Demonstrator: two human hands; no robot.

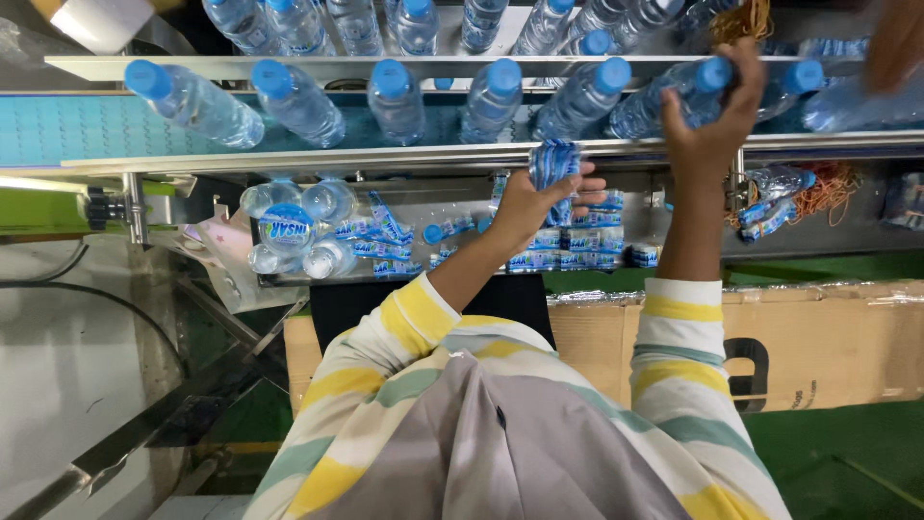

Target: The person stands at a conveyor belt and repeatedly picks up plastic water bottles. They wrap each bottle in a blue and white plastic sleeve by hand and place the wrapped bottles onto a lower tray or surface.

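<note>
Both hands grip clear ribbed plastic bottles.

Single head-worn view, looking steeply down and forward past the shoulders, close above both raised hands and the conveyor beyond.

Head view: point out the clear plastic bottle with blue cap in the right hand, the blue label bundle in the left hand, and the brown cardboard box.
Clear plastic bottle with blue cap [674, 101], head view, on its body.
Blue label bundle [553, 164], head view, upper part above the fingers.
Brown cardboard box [828, 337], head view, on its side panel.
</note>
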